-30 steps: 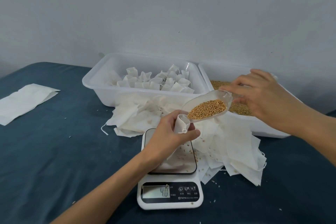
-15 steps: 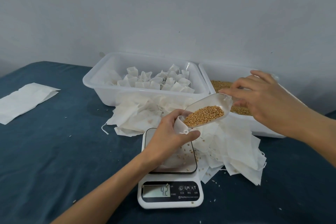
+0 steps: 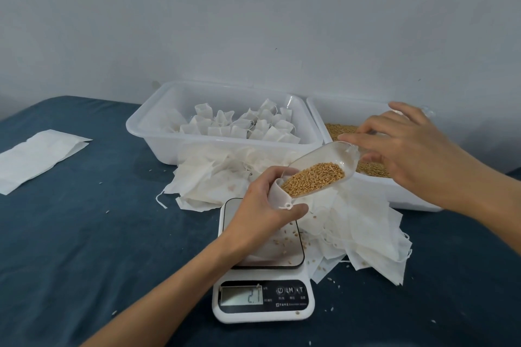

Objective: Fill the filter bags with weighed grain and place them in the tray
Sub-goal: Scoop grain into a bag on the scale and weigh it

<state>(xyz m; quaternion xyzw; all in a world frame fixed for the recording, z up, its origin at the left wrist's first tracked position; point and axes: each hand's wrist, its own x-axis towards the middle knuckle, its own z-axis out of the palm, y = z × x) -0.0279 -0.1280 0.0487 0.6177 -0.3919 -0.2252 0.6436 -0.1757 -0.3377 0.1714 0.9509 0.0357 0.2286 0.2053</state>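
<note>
Above the scale point(image 3: 262, 262), on the blue desk point(image 3: 84, 234): filter bag point(image 3: 277, 193) held mouth-up, gripped in the curled fingers point(image 3: 282, 173) of the left hand point(image 3: 260, 205), thumb pinching the near rim by the drawstring knot. Just over that mouth, tilted down into it, clear scoop point(image 3: 324, 166) loaded with grain point(image 3: 314, 179), pinched at its handle end by the right hand point(image 3: 406, 149). Bag likely thin, limp and near weightless, apt to collapse shut; best held at the rim, kept spread open. Grain loose and quick to scatter, judging by stray kernels on the scale plate. Behind, tray point(image 3: 169, 146) of filled bags, and beside it the grain bin point(image 3: 394, 191). Empty bags point(image 3: 366, 234) heaped between.
</note>
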